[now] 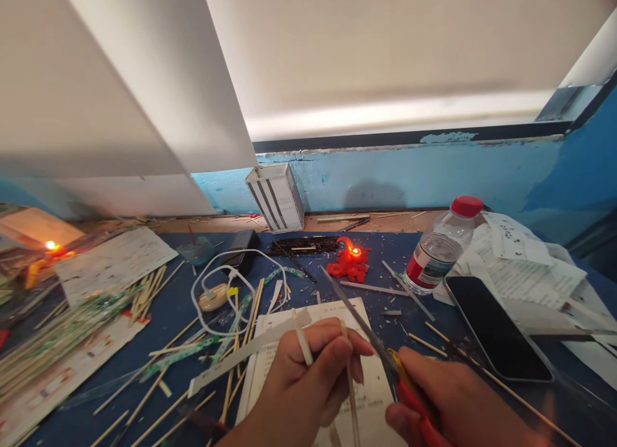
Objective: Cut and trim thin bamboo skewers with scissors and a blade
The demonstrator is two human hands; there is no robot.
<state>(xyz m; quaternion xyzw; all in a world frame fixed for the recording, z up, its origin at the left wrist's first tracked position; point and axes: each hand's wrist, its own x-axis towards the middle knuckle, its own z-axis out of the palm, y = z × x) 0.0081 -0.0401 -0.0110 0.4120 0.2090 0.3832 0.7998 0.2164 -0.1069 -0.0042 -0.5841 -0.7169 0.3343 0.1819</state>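
Note:
My left hand point(313, 376) is closed around thin pale sticks point(301, 338), which rise between its fingers over an open book point(376, 363). On the right, my right hand point(443, 395) grips scissors point(414, 402) by their red handle. Their metal blades point up and left, beside the fingertips of my left hand. A translucent ruler point(250, 350) lies at a slant left of that hand. Beyond the hands a small flame burns on a red candle point(349, 261) of melted wax.
A bottle point(441, 248) with a red cap and a black phone point(496, 328) are on the right. A white box point(277, 196) stands at the back. A coiled white cable point(195, 293), loose sticks point(144, 402) and a second flame point(51, 245) are on the left.

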